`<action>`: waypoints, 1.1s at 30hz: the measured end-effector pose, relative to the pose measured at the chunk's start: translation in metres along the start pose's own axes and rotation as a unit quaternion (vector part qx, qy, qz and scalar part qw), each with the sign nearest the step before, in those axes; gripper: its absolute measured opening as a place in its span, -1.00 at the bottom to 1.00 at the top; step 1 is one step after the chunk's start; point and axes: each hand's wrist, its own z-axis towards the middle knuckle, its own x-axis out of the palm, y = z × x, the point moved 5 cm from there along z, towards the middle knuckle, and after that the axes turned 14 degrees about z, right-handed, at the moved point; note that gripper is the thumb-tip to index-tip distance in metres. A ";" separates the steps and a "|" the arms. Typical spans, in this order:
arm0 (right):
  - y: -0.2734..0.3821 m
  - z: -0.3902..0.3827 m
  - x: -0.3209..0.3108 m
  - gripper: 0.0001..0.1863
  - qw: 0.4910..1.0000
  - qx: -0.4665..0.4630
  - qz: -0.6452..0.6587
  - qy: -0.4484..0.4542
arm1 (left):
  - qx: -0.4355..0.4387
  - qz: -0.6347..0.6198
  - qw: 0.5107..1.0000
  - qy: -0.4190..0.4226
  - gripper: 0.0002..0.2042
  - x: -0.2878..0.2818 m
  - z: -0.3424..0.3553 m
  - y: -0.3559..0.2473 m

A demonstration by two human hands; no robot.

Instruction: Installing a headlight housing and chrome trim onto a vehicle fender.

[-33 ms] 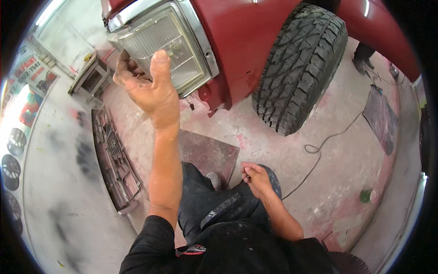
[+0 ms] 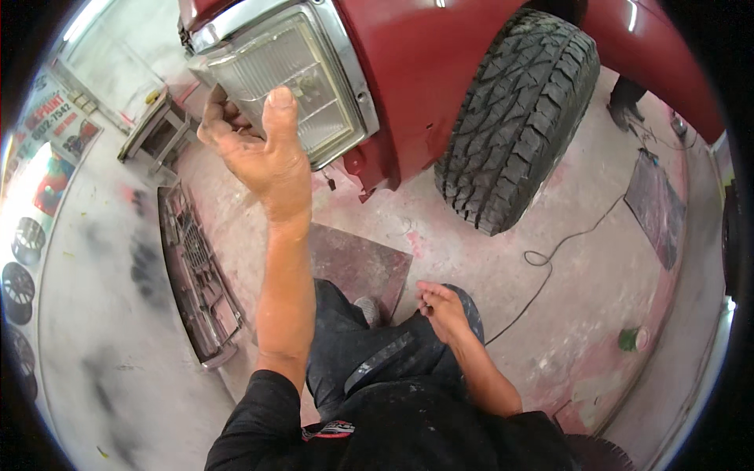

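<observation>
A large rectangular headlight [image 2: 318, 82] with a ribbed clear lens sits in a chrome surround [image 2: 367, 102] on the front corner of a red vehicle [image 2: 408, 71]. My left hand [image 2: 263, 161] is raised against its lower left part, thumb up over the lens and fingers curled by the edge; the exact contact of the fingertips is hidden. Low over my right thigh, my right hand [image 2: 444, 308] is closed with its fingers bent together. Something small and dark may be between them, too small to name. A short wire with a plug [image 2: 330, 182] hangs below the headlight.
A treaded tire [image 2: 514, 118] stands right of the headlight. On the floor lie a dark mat [image 2: 357, 263], a thin cable [image 2: 542, 255] and a green can [image 2: 628, 339]. A grille [image 2: 200, 271] leans along the left wall, near a small bench [image 2: 153, 133]. Another person's shoes [image 2: 620, 114] show beyond the tire.
The view has shifted very slightly. Both hands keep their places, with the fingers of my right hand moved a little.
</observation>
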 end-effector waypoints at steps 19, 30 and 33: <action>-0.014 -0.020 -0.025 -0.76 0.997 0.013 -0.060 -0.048 | 0.022 -0.005 0.999 -0.023 -0.36 -0.007 0.005 0.007; -0.029 -0.019 -0.024 -0.76 0.998 0.016 -0.029 -0.051 | 0.025 0.111 0.993 -0.038 -0.24 -0.007 -0.002 0.001; -0.030 -0.020 -0.027 -0.80 0.998 0.024 -0.022 -0.047 | 0.018 0.083 0.996 -0.029 -0.26 -0.004 -0.002 -0.002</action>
